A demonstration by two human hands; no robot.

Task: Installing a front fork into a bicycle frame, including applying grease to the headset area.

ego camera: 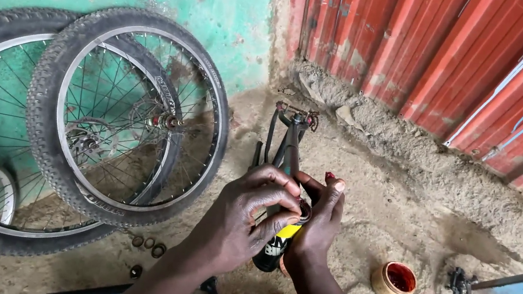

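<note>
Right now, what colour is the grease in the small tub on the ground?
Red. The grease fills a small tan tub on the sandy ground, seen clearly in the head view.

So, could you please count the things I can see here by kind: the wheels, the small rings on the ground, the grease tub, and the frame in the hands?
Bicycle wheels: 2
Small rings on the ground by the wheels: 3
Open tub of red grease: 1
Bicycle frame, held by the left hand and the right hand: 1
Total: 7
</note>
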